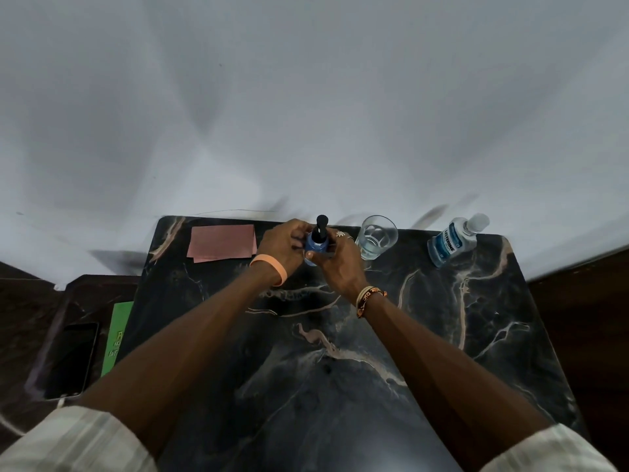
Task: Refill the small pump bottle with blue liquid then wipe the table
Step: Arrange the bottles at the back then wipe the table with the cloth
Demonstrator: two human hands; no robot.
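**Both hands on the pump bottle, far edge of table**

Small pump bottle (316, 246) stands upright near the far edge of the dark marbled table (425, 335), between the two hands. Blue body, black pump head on top.

Left hand (284, 245) – fingers curled round the bottle's left side, a close grip. Orange wristband (270, 267) on that wrist.

Right hand (337, 260) – closed on the bottle's right side, thumb laid across its front. A ring (339, 234) shows on one finger, a woven bracelet (369, 296) at the wrist.

Clear glass (376, 237) sits just beside the right hand; its contents cannot be told. Further right, well apart from the hands, stands a mouthwash bottle (452, 242) holding blue liquid, cap on.

Folded pink cloth (223, 244) lies flat left of the left hand, near the far left corner.

Off the table's left side, on a lower dark surface: a phone (73, 359), screen dark, and a green card (119, 335) beside it.
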